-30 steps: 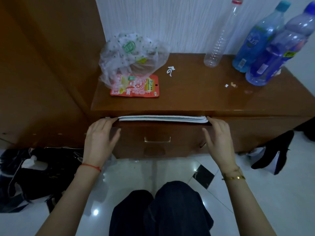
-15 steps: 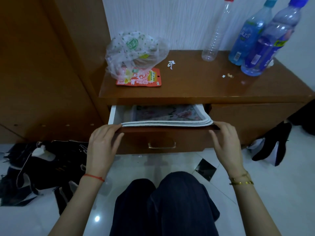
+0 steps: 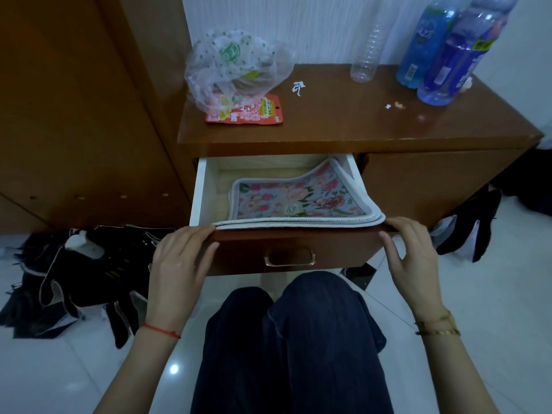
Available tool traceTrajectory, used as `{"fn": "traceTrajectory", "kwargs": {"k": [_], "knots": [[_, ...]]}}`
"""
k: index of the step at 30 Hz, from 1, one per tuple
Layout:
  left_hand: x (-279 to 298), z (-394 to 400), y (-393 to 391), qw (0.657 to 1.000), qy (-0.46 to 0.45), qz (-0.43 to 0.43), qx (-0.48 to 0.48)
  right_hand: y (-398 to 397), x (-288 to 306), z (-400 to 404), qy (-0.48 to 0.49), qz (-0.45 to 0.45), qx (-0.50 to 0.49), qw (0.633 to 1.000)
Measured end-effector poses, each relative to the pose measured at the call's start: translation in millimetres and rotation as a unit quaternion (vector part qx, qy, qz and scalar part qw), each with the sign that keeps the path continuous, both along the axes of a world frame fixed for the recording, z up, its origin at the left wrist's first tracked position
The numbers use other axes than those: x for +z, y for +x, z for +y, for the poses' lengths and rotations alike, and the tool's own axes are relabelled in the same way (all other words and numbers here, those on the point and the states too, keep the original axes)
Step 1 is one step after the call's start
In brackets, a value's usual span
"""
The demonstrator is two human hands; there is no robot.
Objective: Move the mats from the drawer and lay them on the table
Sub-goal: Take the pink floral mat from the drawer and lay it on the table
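Note:
The wooden drawer (image 3: 239, 249) of the brown table (image 3: 343, 124) stands pulled out. Inside lies a stack of floral mats (image 3: 298, 198) with white trim, their front edge draped over the drawer front and the right side curled up against the drawer wall. My left hand (image 3: 179, 264) grips the top left corner of the drawer front. My right hand (image 3: 409, 252) grips its top right corner, fingertips next to the mats' edge.
On the table top stand a plastic bag (image 3: 236, 67) over a red snack packet (image 3: 248, 112), a clear empty bottle (image 3: 367, 55), two blue bottles (image 3: 448, 49) and some paper scraps (image 3: 298, 88). Dark clothes (image 3: 74, 273) lie on the white floor at left, a black bag (image 3: 469, 225) at right.
Both hands have pulled the drawer from nearly closed to well open, exposing the floral top of the mats.

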State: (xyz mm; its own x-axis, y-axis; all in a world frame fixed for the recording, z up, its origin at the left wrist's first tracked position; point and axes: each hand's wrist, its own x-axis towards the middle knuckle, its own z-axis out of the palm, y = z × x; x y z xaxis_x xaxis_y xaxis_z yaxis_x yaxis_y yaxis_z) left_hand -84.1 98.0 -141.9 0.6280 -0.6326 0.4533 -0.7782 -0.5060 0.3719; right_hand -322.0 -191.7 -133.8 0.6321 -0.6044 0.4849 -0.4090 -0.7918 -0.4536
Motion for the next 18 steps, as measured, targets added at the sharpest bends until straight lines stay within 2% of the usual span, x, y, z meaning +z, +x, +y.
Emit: {"fn": "traceTrajectory", "kwargs": {"k": [10, 14, 18], "knots": [[21, -32, 10, 0.998, -0.005, 0.019, 0.063, 31, 26, -12, 0.056, -0.063, -0.026, 0.996], [32, -61, 35, 0.997, -0.015, 0.069, 0.039, 61, 42, -28, 0.088, -0.035, -0.011, 0.995], [39, -81, 42, 0.988, 0.025, 0.145, 0.034, 74, 54, -35, 0.155, 0.037, -0.011, 0.987]]}}
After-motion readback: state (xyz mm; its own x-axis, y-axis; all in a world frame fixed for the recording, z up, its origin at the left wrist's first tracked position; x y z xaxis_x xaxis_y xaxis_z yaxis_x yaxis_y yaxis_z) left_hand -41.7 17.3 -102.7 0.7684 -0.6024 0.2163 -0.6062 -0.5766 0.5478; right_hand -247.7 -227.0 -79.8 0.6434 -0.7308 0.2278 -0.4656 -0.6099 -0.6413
